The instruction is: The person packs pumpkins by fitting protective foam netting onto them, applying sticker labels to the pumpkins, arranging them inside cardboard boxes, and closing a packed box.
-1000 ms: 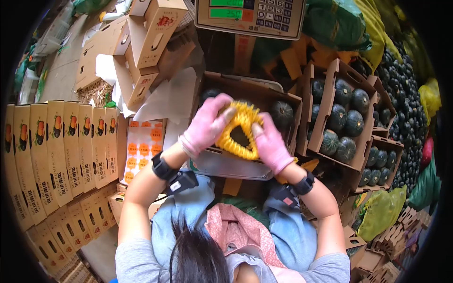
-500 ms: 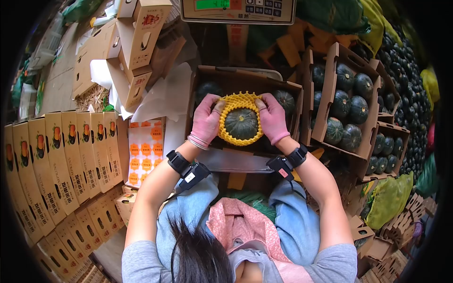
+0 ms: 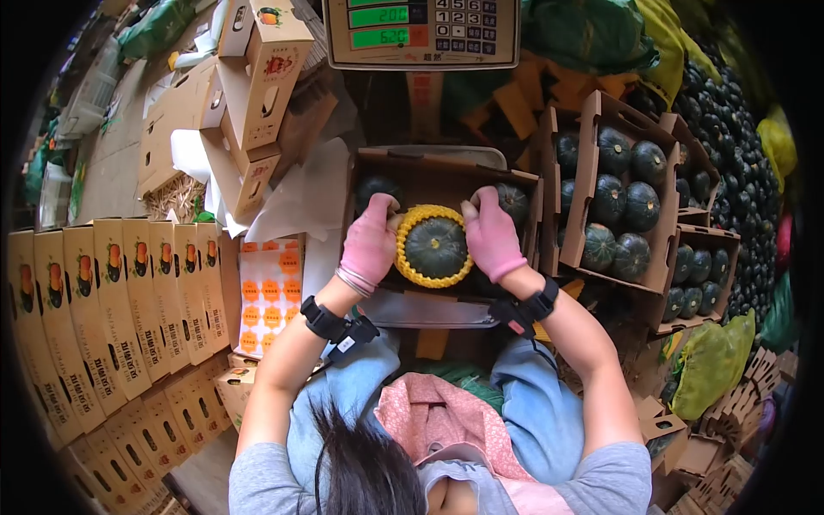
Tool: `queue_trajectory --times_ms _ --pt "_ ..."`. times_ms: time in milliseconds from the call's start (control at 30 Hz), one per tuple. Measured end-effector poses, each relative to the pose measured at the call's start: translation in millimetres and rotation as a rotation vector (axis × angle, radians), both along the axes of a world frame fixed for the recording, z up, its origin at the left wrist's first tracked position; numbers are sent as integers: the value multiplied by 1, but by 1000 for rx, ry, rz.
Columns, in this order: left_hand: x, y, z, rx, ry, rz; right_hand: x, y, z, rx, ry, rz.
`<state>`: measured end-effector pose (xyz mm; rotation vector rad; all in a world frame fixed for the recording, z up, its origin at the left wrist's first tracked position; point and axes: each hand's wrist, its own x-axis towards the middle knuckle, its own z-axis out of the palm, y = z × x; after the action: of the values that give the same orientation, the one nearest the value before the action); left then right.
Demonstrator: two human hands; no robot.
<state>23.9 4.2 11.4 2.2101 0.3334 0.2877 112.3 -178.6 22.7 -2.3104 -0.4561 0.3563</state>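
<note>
A dark green pumpkin (image 3: 434, 247) sits in the middle of an open cardboard box (image 3: 421, 163), ringed by a yellow foam net (image 3: 410, 268). My left hand (image 3: 372, 240), in a pink glove, pinches the net's left edge with fingers closed. On the opposite side my right hand (image 3: 493, 233), also gloved in pink, is closed at the net's right edge. Another pumpkin (image 3: 378, 190) shows in the box's left corner, and one more (image 3: 513, 202) lies at its right end, partly behind my right hand. The box stands on the scale's platform (image 3: 421, 311).
Above the box is the scale display (image 3: 421, 36). Boxes of pumpkins (image 3: 625, 204) stand at right beside a large pumpkin pile (image 3: 734, 163). At left are a row of printed cartons (image 3: 112, 300), orange stickers (image 3: 269, 292) and stacked boxes (image 3: 266, 86).
The yellow net went from held up and stretched over the box to a rolled ring around the pumpkin. Both hands moved down and remain at its sides. The scale reading changed.
</note>
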Motion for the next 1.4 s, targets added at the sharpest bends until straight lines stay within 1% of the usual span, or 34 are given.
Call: queue_trajectory --times_ms 33,67,133,233,267,467,567,600,667,700,733,833,867,933,1033,1133,1233,1333,1400 --pt "-3 -3 4 -36 -51 10 -8 -6 4 83 -69 67" --pt "-9 0 21 -204 31 -92 -14 -11 9 167 -141 135" --pt "-16 5 35 20 34 -355 -29 -20 18 104 -128 245" --pt "-18 10 33 -77 186 -428 -37 -20 27 -29 -30 208" --pt "-18 11 28 -128 187 -422 -36 -20 27 -72 7 193" --pt "-16 16 9 -471 262 -398 -28 -13 10 13 -8 140" --pt "-12 17 13 -669 340 -394 -28 -15 9 60 -11 146" --pt "-10 18 17 -633 287 -448 -28 -17 9 81 -14 150" --pt "-3 20 30 -565 181 -551 -23 -14 18 184 -83 55" --pt "3 22 42 -474 161 -557 -21 -13 25 232 -108 6" --pt "10 25 49 -345 62 -563 -16 -14 34 312 11 -34" --pt "39 29 29 -110 -128 -516 -2 -8 21 302 20 -98" --pt "49 28 22 -37 -191 -502 1 -5 11 290 -160 -49" --pt "54 25 8 121 -273 -462 2 -2 -10 297 -306 -20" --pt "50 20 -3 337 -353 -407 -2 -4 -20 282 -277 -21" --pt "45 21 -5 282 -356 -417 0 -7 -17 246 -232 -9" --pt "50 20 -1 247 -160 -402 6 -9 -16 230 -202 18" --pt "57 22 6 315 58 -429 8 -8 -18 159 -209 29" --pt "62 22 10 322 131 -446 10 -8 -21 119 -162 33"
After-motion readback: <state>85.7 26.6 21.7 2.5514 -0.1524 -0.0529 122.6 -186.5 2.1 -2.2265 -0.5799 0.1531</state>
